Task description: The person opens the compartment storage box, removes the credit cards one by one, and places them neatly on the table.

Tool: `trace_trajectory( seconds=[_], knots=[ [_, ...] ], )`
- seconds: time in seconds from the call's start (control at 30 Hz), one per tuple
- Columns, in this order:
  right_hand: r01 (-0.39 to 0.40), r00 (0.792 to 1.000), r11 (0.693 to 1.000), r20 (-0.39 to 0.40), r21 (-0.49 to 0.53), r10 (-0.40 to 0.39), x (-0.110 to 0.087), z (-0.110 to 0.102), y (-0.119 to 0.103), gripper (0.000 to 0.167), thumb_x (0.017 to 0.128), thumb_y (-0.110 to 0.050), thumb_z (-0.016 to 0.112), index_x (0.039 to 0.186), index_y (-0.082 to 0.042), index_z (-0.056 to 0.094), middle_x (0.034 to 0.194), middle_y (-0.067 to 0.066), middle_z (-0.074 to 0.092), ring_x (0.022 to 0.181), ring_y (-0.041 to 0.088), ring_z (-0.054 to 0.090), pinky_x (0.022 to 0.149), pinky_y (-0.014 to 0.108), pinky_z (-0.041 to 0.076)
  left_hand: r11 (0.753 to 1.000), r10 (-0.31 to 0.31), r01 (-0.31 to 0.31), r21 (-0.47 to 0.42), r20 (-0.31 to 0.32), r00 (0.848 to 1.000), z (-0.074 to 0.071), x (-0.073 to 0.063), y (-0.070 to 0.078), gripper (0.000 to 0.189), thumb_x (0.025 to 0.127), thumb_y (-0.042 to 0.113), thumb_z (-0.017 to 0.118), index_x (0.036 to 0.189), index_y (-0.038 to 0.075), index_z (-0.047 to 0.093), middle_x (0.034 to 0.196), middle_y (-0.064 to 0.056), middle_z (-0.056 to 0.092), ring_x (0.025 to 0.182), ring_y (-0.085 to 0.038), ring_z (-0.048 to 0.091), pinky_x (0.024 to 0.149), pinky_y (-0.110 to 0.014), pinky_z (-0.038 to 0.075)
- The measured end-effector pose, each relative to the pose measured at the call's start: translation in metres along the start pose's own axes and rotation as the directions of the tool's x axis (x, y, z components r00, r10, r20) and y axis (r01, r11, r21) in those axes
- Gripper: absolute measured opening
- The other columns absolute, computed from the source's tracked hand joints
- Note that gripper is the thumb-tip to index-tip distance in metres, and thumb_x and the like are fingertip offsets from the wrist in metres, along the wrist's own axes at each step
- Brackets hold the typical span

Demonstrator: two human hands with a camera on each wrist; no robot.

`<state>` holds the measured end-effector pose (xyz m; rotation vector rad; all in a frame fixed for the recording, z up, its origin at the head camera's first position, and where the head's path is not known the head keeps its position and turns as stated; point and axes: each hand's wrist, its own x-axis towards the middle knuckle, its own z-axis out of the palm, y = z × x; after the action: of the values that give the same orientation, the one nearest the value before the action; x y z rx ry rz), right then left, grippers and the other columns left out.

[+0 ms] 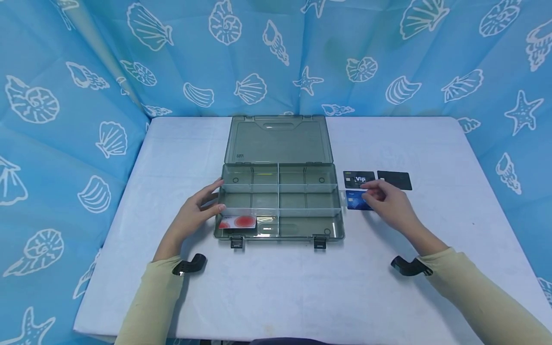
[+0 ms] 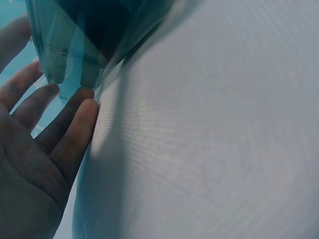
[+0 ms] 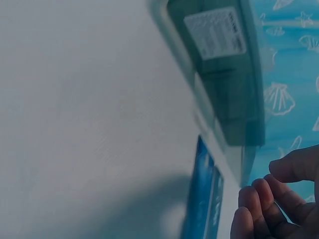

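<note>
A translucent grey-green divider box (image 1: pixel 280 238) sits on the white table, its lid (image 1: pixel 280 139) folded back. In its front left compartment lies a red-and-white card (image 1: pixel 245 221). My left hand (image 1: pixel 194 215) rests extended fingers against the box's left side; in the left wrist view they touch the box wall (image 2: pixel 75 45). Right of the box, my right hand (image 1: pixel 394 208) hovers over a blue card (image 1: pixel 355 201) and a black VIP card (image 1: pixel 351 178), partly covering the blue one. The right wrist view shows its fingers (image 3: pixel 254 199) loosely bent, with a gap to the thumb.
A plain black card (image 1: pixel 398 180) lies beside the VIP card. A small clear tab (image 1: pixel 343 198) sticks out from the box's right side. Two latches (image 1: pixel 319 242) hang at the box's front. Blue shell-patterned cloth (image 1: pixel 276 57) stands behind the table (image 1: pixel 276 297).
</note>
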<state>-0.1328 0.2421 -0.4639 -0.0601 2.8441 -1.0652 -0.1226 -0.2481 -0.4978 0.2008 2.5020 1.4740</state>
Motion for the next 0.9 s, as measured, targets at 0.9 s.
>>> trace_trajectory(
  seconds=[0.9],
  knots=[
    [0.198, 0.962, 0.974, 0.167, 0.108, -0.214, -0.009, 0.018, -0.057, 0.026, 0.102, -0.014, 0.062, 0.125, -0.003, 0.067, 0.103, 0.005, 0.069, 0.094, 0.018, 0.063, 0.083, 0.033, 0.056, 1.000, 0.001, -0.001, 0.005, -0.001, 1.000, 0.001, 0.001, -0.001, 0.071, 0.099, 0.018, 0.069, 0.161, 0.020, 0.033, 0.167, -0.009, 0.024, 0.146, -0.045, 0.035, 0.112, -0.065, 0.036]
  ],
)
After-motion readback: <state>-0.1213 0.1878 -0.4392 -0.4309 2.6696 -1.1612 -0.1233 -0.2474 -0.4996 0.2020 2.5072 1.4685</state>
